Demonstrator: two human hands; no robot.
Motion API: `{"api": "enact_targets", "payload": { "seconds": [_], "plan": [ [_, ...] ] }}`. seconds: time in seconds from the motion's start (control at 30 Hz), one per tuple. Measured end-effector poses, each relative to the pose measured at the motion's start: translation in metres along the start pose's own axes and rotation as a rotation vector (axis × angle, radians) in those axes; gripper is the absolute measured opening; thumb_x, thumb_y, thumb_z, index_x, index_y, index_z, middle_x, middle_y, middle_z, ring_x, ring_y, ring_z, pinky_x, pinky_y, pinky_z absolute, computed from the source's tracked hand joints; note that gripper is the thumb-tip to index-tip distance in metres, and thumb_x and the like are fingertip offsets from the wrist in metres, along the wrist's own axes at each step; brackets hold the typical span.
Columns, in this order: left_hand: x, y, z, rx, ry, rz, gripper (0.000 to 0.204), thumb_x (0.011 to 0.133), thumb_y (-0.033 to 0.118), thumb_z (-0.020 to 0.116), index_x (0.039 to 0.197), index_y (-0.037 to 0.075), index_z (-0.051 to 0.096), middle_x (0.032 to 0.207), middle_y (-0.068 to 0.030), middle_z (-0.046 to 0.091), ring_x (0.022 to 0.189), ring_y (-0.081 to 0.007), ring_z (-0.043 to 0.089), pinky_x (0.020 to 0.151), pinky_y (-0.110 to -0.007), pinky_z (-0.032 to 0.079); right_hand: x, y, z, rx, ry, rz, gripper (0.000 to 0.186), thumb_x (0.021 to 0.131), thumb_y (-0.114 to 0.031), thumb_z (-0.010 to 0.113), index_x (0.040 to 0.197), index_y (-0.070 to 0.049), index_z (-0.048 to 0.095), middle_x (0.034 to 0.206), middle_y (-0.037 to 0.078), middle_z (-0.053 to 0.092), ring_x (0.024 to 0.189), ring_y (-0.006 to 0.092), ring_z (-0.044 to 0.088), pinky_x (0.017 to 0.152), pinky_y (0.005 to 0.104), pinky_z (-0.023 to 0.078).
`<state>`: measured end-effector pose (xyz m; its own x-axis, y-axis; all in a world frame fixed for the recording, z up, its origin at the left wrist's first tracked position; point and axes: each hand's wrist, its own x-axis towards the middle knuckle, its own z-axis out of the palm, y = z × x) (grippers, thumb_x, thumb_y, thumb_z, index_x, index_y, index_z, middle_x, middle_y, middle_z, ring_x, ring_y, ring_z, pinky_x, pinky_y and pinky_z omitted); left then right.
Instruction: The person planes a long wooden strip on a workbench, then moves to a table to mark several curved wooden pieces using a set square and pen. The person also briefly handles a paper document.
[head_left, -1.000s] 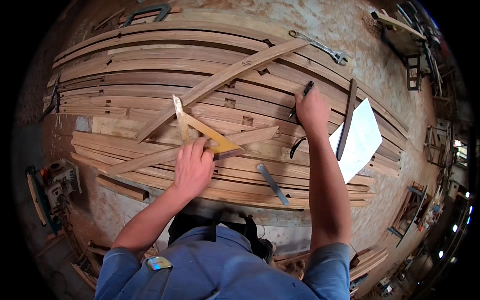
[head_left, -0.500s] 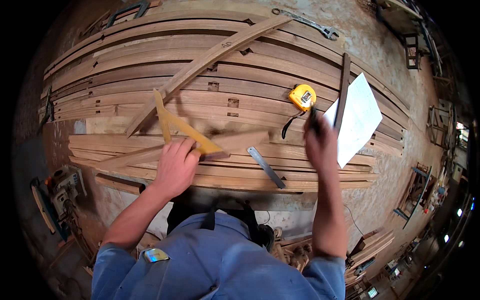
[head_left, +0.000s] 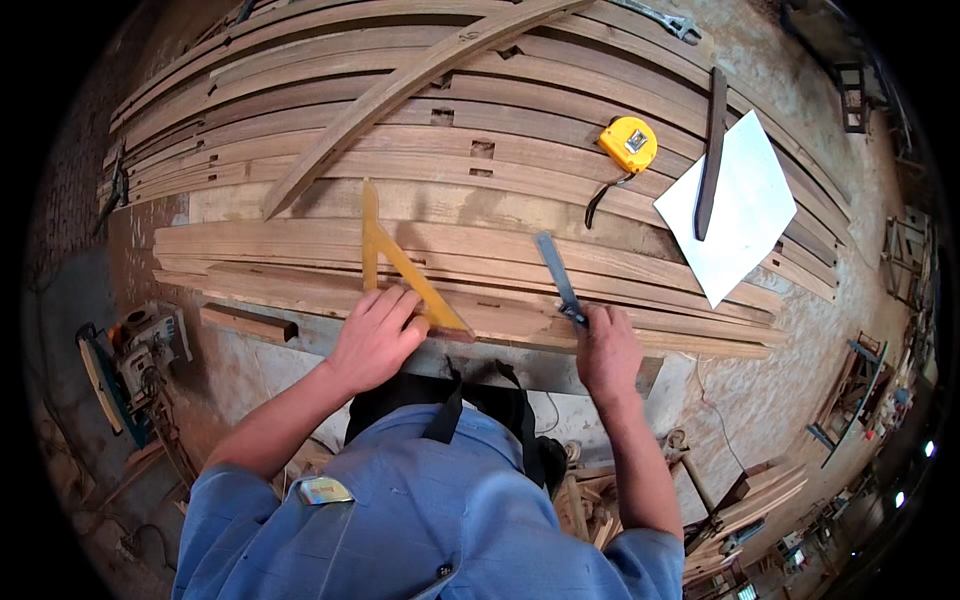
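Note:
My left hand (head_left: pixel 378 340) grips the lower edge of a yellow triangular set square (head_left: pixel 418 276), its fingers curled over it beside the near wooden slats (head_left: pixel 300 285). Down at the near end of a small steel ruler (head_left: pixel 552 262), my right hand (head_left: pixel 608 352) is closed. A short dark piece pokes out from its fingertips over the ruler's end; what kind of thing it is I cannot make out. Whether those fingers also pinch the ruler is unclear. Beyond the ruler lies a yellow tape measure (head_left: pixel 628 143) with a black strap.
Long mortised timbers (head_left: pixel 330 150) cover the bench, with a curved wooden piece (head_left: pixel 395 95) across them. A white paper sheet (head_left: pixel 755 200) lies at right under a dark strip (head_left: pixel 712 150). An adjustable wrench (head_left: pixel 675 25) sits at the far edge. A machine (head_left: pixel 145 345) stands at left.
My right hand has come nearer, from beside the tape measure to the ruler's near end. The set square is turned more upright in my left hand, off the curved piece. The whole view has shifted.

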<state>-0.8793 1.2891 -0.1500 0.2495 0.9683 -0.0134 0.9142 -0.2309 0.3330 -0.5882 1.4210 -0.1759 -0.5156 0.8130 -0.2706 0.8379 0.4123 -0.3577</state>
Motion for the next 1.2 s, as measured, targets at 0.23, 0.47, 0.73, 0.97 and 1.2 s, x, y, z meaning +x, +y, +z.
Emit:
{"api": "enact_targets", "payload": {
  "seconds": [0.23, 0.47, 0.73, 0.97, 1.2],
  "plan": [
    [0.004, -0.001, 0.009, -0.05, 0.064, -0.025, 0.021, 0.07, 0.011, 0.061, 0.09, 0.003, 0.057, 0.11, -0.0167, 0.056, 0.106, -0.0337, 0.053, 0.087, -0.045, 0.043, 0.007, 0.046, -0.02, 0.109, 0.105, 0.182, 0.013, 0.084, -0.015, 0.062, 0.095, -0.008, 0.063, 0.092, 0.013, 0.059, 0.082, 0.0339, 0.059, 0.07, 0.0417, 0.048],
    [0.009, 0.001, 0.013, -0.119, 0.066, -0.017, 0.022, 0.07, 0.009, 0.063, 0.091, 0.004, 0.059, 0.112, -0.0157, 0.056, 0.107, -0.0331, 0.053, 0.089, -0.045, 0.043, -0.006, 0.013, -0.046, 1.085, 0.2, 0.559, 0.019, 0.092, -0.013, 0.055, 0.087, 0.003, 0.064, 0.061, 0.001, 0.053, 0.051, 0.0077, 0.048, 0.05, 0.0244, 0.039],
    [0.015, 0.007, 0.024, -0.18, 0.126, -0.009, 0.02, 0.072, 0.01, 0.061, 0.089, 0.002, 0.059, 0.111, -0.0165, 0.057, 0.105, -0.0332, 0.054, 0.09, -0.045, 0.043, -0.03, -0.046, -0.022, 1.199, 0.185, 0.436, 0.061, 0.1, -0.049, 0.029, 0.101, 0.005, 0.056, 0.077, 0.016, 0.061, 0.069, 0.0245, 0.063, 0.063, 0.0359, 0.053],
    [0.019, 0.008, 0.022, -0.186, 0.149, 0.002, 0.023, 0.067, 0.008, 0.064, 0.089, 0.001, 0.059, 0.109, -0.0168, 0.057, 0.104, -0.0331, 0.054, 0.087, -0.045, 0.044, -0.016, -0.072, -0.006, 1.164, 0.082, 0.125, 0.014, 0.078, 0.002, 0.062, 0.092, 0.004, 0.06, 0.091, 0.013, 0.063, 0.09, 0.0225, 0.059, 0.082, 0.032, 0.047],
    [0.018, 0.007, 0.022, -0.177, 0.125, -0.001, 0.022, 0.067, 0.009, 0.064, 0.087, 0.002, 0.06, 0.109, -0.0167, 0.057, 0.104, -0.0328, 0.054, 0.087, -0.045, 0.044, -0.004, -0.078, 0.006, 1.01, 0.147, -0.006, 0.017, 0.075, 0.002, 0.069, 0.09, 0.003, 0.061, 0.087, 0.014, 0.062, 0.086, 0.0277, 0.058, 0.078, 0.0344, 0.047]
  ]
}}
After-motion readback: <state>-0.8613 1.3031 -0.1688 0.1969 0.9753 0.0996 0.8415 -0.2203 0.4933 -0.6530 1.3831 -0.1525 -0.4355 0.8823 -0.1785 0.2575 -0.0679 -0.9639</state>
